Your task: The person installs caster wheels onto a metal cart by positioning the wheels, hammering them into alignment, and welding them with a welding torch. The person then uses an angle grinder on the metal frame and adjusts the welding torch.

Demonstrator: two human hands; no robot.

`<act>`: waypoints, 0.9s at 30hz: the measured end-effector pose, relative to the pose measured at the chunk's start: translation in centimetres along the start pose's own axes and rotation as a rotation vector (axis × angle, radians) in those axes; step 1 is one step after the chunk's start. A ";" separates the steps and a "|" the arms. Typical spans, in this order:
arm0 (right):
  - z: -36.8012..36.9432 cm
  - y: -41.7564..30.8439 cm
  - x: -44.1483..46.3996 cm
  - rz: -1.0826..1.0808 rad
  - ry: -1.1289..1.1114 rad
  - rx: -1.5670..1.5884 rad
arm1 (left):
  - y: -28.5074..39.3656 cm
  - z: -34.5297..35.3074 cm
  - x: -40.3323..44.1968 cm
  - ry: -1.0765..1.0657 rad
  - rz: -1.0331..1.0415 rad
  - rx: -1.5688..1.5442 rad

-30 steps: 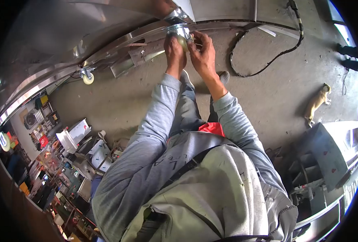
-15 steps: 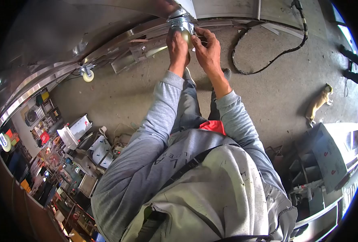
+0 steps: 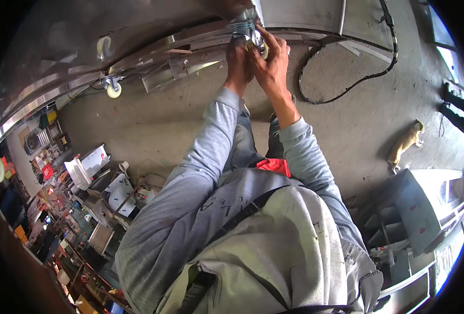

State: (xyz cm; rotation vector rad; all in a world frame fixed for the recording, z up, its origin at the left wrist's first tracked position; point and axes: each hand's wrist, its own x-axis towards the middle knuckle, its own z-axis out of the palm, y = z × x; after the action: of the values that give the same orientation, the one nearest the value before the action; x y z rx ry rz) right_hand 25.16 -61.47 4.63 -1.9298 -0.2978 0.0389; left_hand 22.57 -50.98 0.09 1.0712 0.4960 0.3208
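Note:
A swivel caster (image 3: 250, 34) with a shiny metal bracket and a pale wheel sits at the edge of a stainless steel body (image 3: 153, 23), top centre of the head view. My left hand (image 3: 239, 65) wraps the caster's near left side, its fingers curled and partly hidden. From the right, my right hand (image 3: 272, 62) grips the bracket and wheel, with the index finger stretched up along the metal. The two hands nearly touch. How the caster's plate joins the steel cannot be made out.
A second caster (image 3: 112, 87) hangs from the steel edge at left. A black cable (image 3: 322, 101) loops on the concrete floor, and a dog (image 3: 405, 145) lies at right. Cluttered shelves (image 3: 80, 220) stand lower left; a sheet-metal cabinet (image 3: 425, 204) stands lower right.
My hands and the caster have shifted slightly right in view. My right fingers have moved over the bracket and wheel, and my left hand has turned a little around the caster.

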 end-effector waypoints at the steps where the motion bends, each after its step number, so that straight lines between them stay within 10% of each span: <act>1: 0.3 0.2 0.1 -0.020 -0.004 -0.030 | 2.0 1.8 -0.9 0.099 -0.090 -0.169; 10: 1.0 1.4 0.1 0.121 0.034 0.070 | -0.3 0.7 0.7 0.166 0.251 0.616; 18: 0.4 1.6 0.8 0.222 -0.050 0.161 | -3.7 -1.8 2.8 0.181 0.082 0.284; 23: -2.2 2.1 1.0 0.316 -0.088 0.248 | -2.0 -1.9 1.6 0.054 0.572 0.681; 27: -5.7 2.9 0.5 0.462 -0.047 0.408 | 0.5 0.2 0.2 -0.010 0.112 0.121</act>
State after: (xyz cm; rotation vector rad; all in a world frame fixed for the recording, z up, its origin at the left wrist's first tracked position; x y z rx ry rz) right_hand 27.14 -67.55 4.19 -1.5554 0.1256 0.4194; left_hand 22.80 -50.79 0.56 1.2207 0.4521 0.3879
